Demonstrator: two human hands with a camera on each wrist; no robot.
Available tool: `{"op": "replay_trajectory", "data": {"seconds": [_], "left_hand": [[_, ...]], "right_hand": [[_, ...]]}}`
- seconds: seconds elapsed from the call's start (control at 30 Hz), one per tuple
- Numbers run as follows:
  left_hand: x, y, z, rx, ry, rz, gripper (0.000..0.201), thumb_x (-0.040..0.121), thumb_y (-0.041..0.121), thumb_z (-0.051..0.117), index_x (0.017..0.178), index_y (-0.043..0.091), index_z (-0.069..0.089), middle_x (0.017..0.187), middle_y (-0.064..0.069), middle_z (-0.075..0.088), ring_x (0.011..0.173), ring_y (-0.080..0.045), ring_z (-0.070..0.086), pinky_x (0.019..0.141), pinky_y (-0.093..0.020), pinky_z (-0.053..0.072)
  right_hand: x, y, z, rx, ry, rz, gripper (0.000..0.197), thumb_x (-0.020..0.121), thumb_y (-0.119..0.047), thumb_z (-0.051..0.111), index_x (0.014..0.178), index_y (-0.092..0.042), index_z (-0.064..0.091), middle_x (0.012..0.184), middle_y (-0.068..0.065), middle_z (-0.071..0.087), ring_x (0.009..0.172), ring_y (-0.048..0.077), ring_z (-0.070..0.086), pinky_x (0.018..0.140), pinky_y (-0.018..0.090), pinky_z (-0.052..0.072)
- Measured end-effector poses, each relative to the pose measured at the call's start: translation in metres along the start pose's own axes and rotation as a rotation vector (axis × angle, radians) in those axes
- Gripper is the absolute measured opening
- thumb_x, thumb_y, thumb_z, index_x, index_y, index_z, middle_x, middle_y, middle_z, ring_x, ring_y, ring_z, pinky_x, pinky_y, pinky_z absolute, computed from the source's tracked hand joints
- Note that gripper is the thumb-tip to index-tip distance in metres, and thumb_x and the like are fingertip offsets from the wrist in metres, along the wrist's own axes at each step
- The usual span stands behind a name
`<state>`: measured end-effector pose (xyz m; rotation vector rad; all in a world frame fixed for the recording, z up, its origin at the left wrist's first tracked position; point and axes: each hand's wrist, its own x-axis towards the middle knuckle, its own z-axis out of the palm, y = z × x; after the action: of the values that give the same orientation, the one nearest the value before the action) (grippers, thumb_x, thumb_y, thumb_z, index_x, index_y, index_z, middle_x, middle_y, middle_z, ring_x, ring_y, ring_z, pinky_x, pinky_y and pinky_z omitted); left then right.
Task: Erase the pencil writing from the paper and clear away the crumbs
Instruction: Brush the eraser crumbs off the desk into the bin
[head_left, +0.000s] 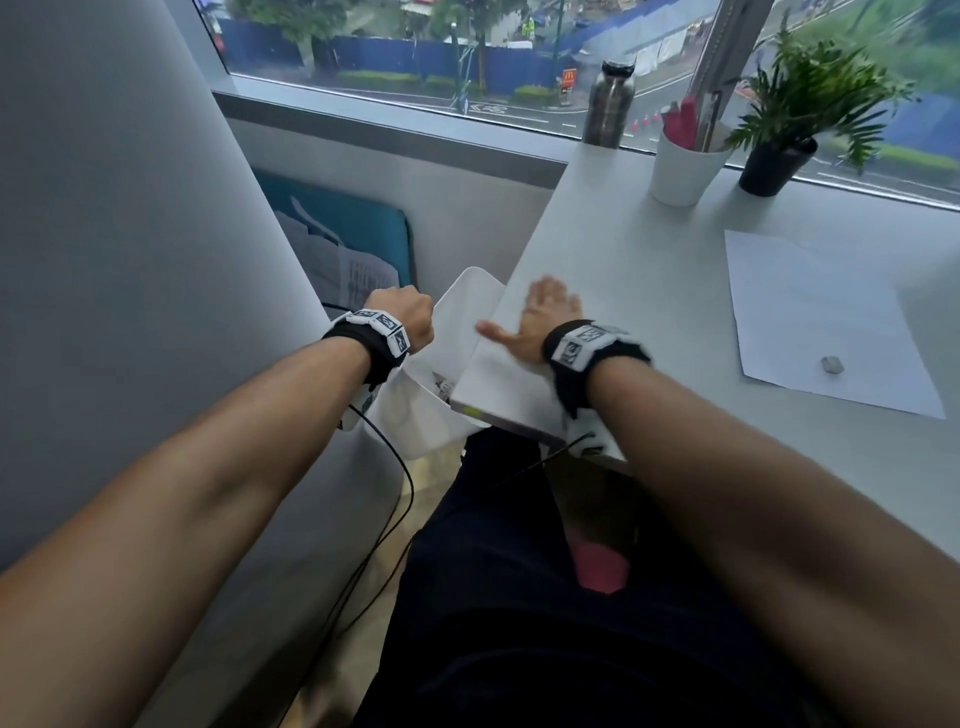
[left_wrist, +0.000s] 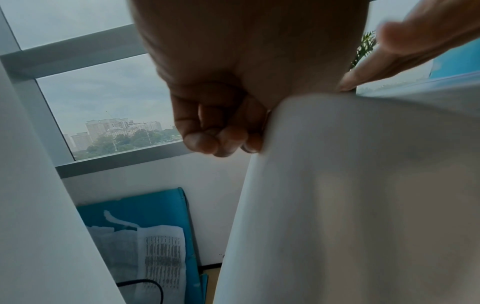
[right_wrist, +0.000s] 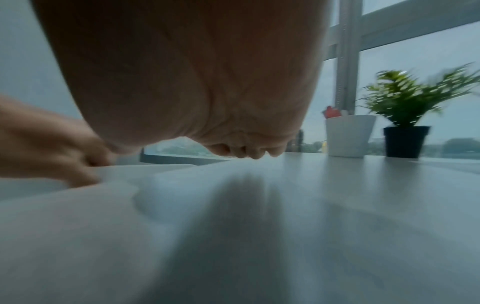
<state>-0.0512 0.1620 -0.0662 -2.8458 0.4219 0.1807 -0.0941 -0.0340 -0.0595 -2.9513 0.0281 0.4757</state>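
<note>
The white paper (head_left: 810, 312) lies on the right of the white table (head_left: 649, 249), with a small grey eraser (head_left: 832, 364) on its near part. No writing or crumbs can be made out. My left hand (head_left: 410, 317) grips the rim of a white bin (head_left: 467, 291) held against the table's left edge; its fingers (left_wrist: 215, 139) curl over the bin wall (left_wrist: 337, 205). My right hand (head_left: 545, 317) lies flat and open on the table by that edge, thumb out towards the bin. In the right wrist view, its palm (right_wrist: 207, 82) sits low over the table (right_wrist: 337, 205).
A white cup (head_left: 685, 166) with red items, a black-potted plant (head_left: 779, 166) and a steel bottle (head_left: 610, 104) stand along the window. A blue folder (head_left: 337, 234) with papers leans below, left of the table. A black cable (head_left: 395, 467) hangs from my left wrist.
</note>
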Motion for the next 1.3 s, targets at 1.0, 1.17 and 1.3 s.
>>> {"op": "replay_trajectory", "data": {"seconds": [1.0, 1.17, 1.3], "left_hand": [[0.088, -0.016, -0.029, -0.009, -0.016, 0.034, 0.026, 0.089, 0.020, 0.050, 0.098, 0.003, 0.066, 0.109, -0.020, 0.065, 0.098, -0.040, 0.063, 0.076, -0.037, 0.048], [0.089, -0.014, -0.034, -0.011, -0.006, 0.035, 0.026, 0.090, 0.022, 0.050, 0.098, 0.004, 0.066, 0.109, -0.020, 0.066, 0.100, -0.040, 0.064, 0.078, -0.039, 0.049], [0.086, -0.022, -0.032, 0.007, 0.005, 0.033, 0.025, 0.091, 0.023, 0.048, 0.096, 0.005, 0.065, 0.107, -0.020, 0.065, 0.097, -0.040, 0.064, 0.075, -0.038, 0.048]], "right_hand": [[0.067, 0.046, -0.038, 0.006, -0.082, 0.137, 0.138, 0.062, -0.099, 0.023, 0.152, 0.000, -0.009, 0.161, 0.019, -0.013, 0.149, 0.037, -0.007, 0.122, 0.045, -0.002], [0.065, -0.066, -0.020, -0.052, -0.162, -0.175, 0.100, 0.086, -0.077, 0.026, 0.154, -0.005, 0.009, 0.162, 0.014, 0.007, 0.150, 0.028, 0.008, 0.121, 0.046, 0.008], [0.072, -0.071, -0.039, 0.055, 0.017, -0.231, 0.037, 0.093, -0.012, 0.050, 0.129, -0.001, 0.051, 0.133, 0.018, 0.049, 0.122, 0.035, 0.053, 0.095, 0.039, 0.044]]}}
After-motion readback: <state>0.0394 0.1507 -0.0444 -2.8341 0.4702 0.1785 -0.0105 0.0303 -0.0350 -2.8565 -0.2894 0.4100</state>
